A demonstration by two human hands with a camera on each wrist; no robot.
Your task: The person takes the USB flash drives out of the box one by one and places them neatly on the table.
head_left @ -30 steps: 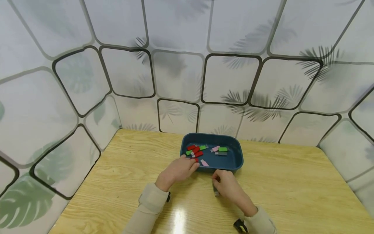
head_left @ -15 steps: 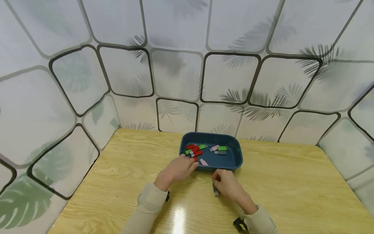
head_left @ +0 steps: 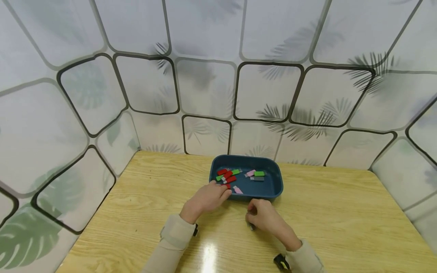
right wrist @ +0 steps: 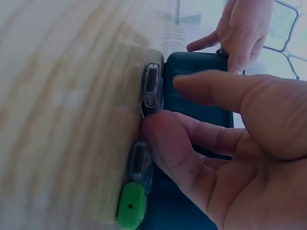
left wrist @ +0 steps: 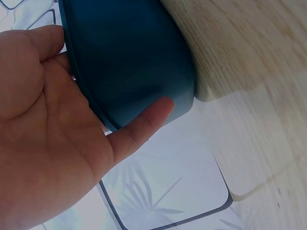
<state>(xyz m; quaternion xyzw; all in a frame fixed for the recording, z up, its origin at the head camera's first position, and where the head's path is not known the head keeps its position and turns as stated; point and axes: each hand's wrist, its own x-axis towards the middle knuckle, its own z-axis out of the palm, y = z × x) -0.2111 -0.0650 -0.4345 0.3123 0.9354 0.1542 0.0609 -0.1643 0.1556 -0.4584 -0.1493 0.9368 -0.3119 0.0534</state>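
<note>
A dark blue plastic bin (head_left: 273, 194) stands at the back of the table. My left hand (head_left: 208, 197) holds its near left corner, fingers over the rim; in the left wrist view the little finger (left wrist: 144, 124) lies along the outside wall. In front of the bin, my right hand (head_left: 268, 216) has curled fingers on a dark grey USB stick (head_left: 252, 226), its thumb close beside it. A clear cap covers the stick's metal plug (right wrist: 151, 86). Nearer the right wrist camera lies a green USB stick (right wrist: 132, 206), hidden by the hand in the head view.
Inside the bin lie several USB sticks: red ones (head_left: 231, 179), green ones (head_left: 259, 173), pink ones (head_left: 238, 190) and a grey one (head_left: 257, 179). The wooden table (head_left: 164, 182) ends at a patterned curtain (head_left: 211, 91) at the back and left.
My right hand's thumb and fingers have shifted slightly left over the grey USB stick, so less of it shows. My left hand stays at the bin's corner.
</note>
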